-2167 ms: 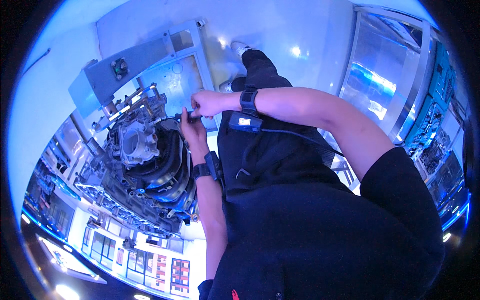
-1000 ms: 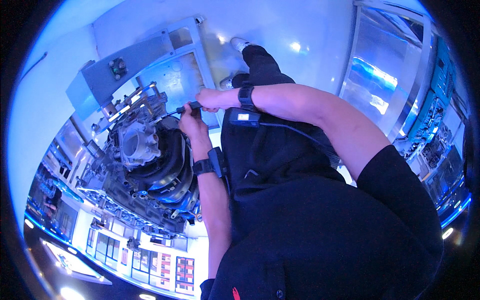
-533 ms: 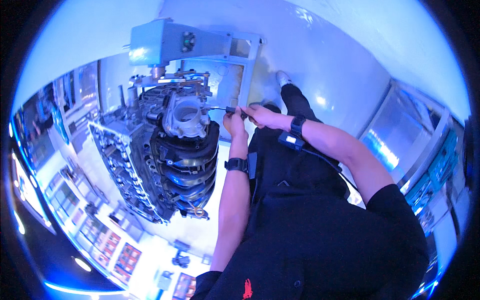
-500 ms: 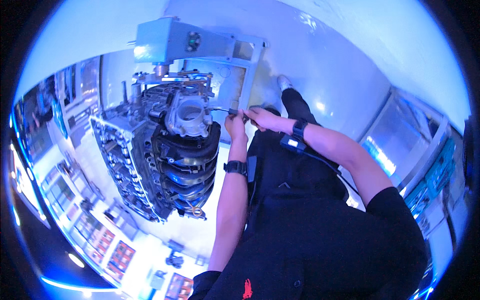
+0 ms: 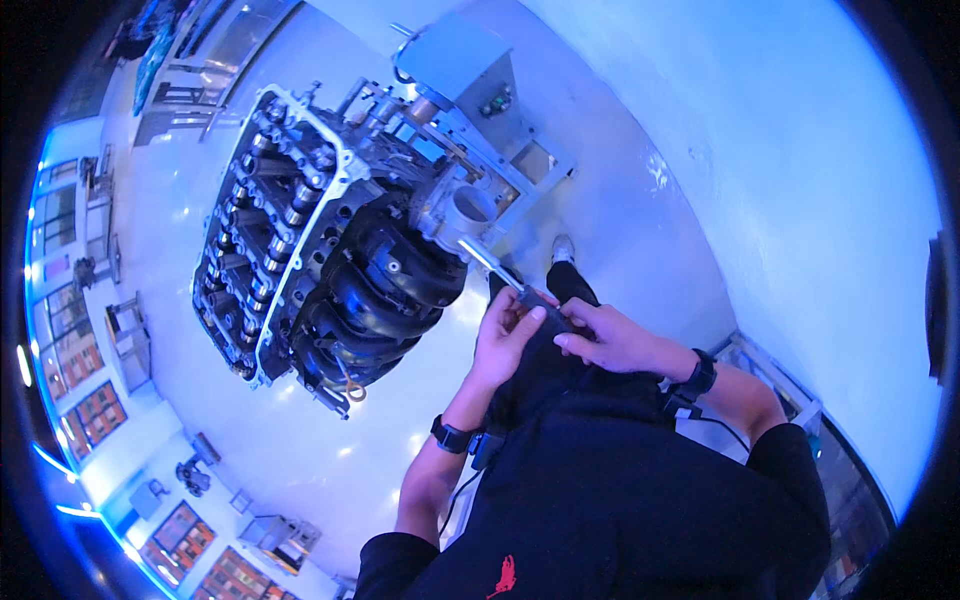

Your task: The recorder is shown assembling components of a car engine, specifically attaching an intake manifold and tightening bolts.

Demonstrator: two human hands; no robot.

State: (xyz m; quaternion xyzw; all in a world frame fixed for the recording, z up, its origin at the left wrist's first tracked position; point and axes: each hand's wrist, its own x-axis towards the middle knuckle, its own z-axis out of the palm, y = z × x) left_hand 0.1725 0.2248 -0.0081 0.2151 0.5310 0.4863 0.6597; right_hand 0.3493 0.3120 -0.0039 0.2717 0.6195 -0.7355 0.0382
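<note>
"While you look down, what's there?"
"My left hand (image 5: 500, 345) and right hand (image 5: 622, 338) grip a dark-handled silver metal tool (image 5: 508, 277). It points to ten o'clock, near the lumpy grey-and-black engine (image 5: 335, 255)."

A red emblem (image 5: 503, 576) marks the black short-sleeved shirt (image 5: 640, 490), worn with dark trousers (image 5: 571, 284), black wristbands (image 5: 453, 436) and thin cables (image 5: 456, 496).

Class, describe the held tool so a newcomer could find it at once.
Start at the large engine left of centre. From its silver throttle body, look down and right to the left grip and right grip, close together on the screwdriver-like tool. Its dark handle and straight bright shaft, pointing up-left, set it apart from the curved black intake runners.
</note>
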